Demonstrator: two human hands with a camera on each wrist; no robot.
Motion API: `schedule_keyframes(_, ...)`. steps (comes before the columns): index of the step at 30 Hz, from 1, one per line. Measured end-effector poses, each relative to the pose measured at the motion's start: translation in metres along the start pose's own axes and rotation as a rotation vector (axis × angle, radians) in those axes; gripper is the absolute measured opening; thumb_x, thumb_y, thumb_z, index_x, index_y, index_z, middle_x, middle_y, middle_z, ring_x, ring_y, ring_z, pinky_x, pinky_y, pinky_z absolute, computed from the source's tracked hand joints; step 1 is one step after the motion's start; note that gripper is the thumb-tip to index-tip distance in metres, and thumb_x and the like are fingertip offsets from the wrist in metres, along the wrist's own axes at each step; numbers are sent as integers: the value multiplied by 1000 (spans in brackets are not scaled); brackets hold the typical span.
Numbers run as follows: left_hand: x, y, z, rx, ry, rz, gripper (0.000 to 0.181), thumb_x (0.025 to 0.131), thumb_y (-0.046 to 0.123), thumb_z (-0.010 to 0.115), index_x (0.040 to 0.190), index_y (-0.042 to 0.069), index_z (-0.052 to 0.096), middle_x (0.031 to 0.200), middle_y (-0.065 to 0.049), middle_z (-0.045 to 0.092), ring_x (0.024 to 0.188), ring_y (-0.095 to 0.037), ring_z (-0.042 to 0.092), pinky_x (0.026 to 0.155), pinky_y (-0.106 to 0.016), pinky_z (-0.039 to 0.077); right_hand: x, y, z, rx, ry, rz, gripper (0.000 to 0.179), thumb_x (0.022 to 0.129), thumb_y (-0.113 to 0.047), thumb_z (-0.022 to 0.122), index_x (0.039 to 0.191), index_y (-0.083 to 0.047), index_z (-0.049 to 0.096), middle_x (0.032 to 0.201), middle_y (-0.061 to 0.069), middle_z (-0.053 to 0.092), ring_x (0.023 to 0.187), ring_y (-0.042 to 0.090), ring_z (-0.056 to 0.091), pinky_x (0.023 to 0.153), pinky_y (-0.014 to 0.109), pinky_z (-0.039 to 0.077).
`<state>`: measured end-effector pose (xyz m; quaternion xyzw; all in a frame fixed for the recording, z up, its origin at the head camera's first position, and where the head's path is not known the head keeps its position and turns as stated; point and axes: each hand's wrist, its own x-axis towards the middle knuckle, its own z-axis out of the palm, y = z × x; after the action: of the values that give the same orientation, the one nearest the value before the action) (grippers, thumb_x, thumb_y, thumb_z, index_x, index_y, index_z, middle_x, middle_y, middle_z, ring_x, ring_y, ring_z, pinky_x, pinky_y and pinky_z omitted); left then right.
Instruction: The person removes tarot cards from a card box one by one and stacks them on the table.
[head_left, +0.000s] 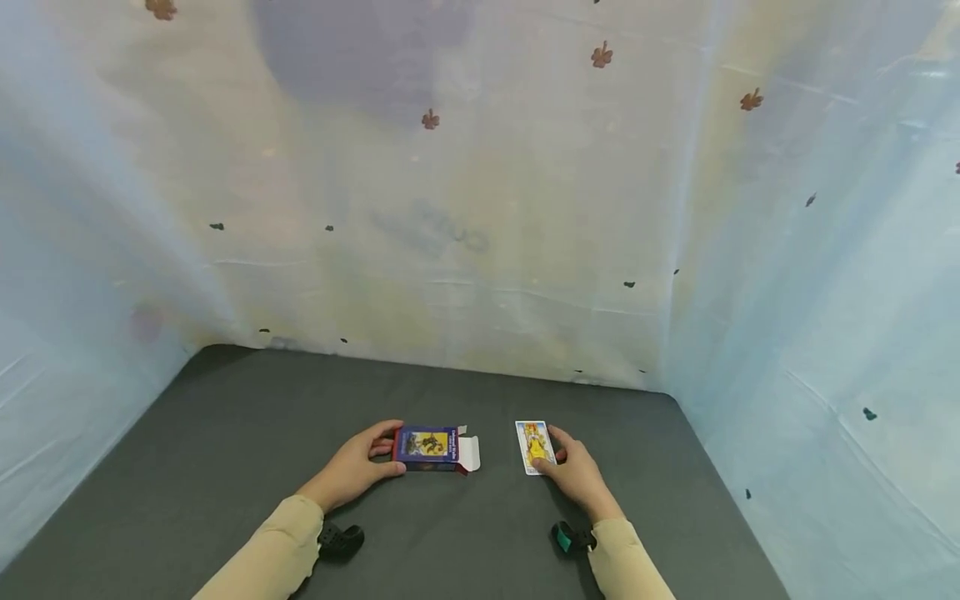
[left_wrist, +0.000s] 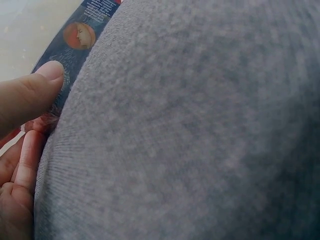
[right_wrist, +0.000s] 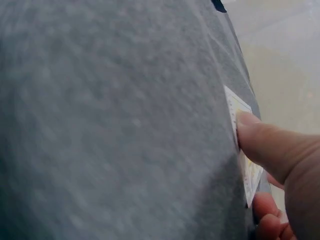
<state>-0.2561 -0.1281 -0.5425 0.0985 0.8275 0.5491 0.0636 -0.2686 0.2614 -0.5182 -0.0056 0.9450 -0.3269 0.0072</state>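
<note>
A dark blue tarot card box (head_left: 426, 445) with a yellow picture lies on the grey cloth, its white end flap (head_left: 468, 453) standing open to the right. My left hand (head_left: 354, 468) grips the box's left end, thumb at the near side and fingers at the far side. In the left wrist view, the thumb (left_wrist: 37, 92) presses against the box's side (left_wrist: 82, 37), which bears a round face picture. To the right, a white-edged tarot card (head_left: 534, 443) with a yellow figure lies face up. My right hand (head_left: 579, 477) holds its right side, thumb (right_wrist: 265, 142) on the face; whether more cards lie beneath, I cannot tell.
Grey cloth (head_left: 480, 533) covers the table surface around both hands. Pale patterned curtains (head_left: 480, 208) hang behind the far edge and along both sides. A dark band with a black piece (head_left: 341, 542) is on the left wrist, and a similar one (head_left: 572, 538) on the right.
</note>
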Motion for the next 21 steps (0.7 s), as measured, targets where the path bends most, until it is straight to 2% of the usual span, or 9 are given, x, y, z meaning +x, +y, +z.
schedule_keyframes(6, -3, 1, -2, -3, 3, -20, 79, 79, 34, 81, 147, 22, 42, 137, -4, 50, 121, -24, 53, 98, -44, 44, -2, -3, 6, -52, 21, -24, 63, 84, -37, 76, 136, -7, 57, 92, 6, 48, 79, 19, 43, 67, 35, 36)
schedule_keyframes(12, -2, 3, 1, -3, 10, -25, 77, 79, 30, 81, 146, 23, 43, 136, -3, 51, 120, -21, 53, 98, -43, 44, -4, -6, 7, -48, 55, 17, 65, 82, -42, 77, 133, -7, 58, 90, 6, 48, 77, 20, 43, 64, 34, 34)
schedule_keyframes(18, 0, 3, 1, 1, 15, -20, 77, 79, 31, 81, 146, 23, 43, 135, -3, 51, 119, -21, 54, 98, -43, 44, -3, -5, 1, 57, -6, 60, 71, 82, -43, 77, 140, -12, 51, 102, 9, 50, 82, 22, 46, 67, 35, 38)
schedule_keyframes(21, -1, 3, 0, 1, 13, -20, 78, 79, 32, 81, 146, 23, 43, 136, -3, 51, 120, -21, 53, 98, -43, 44, -2, -3, 0, 59, -44, 61, 74, 81, -44, 77, 144, -16, 48, 106, 9, 49, 83, 22, 46, 70, 36, 40)
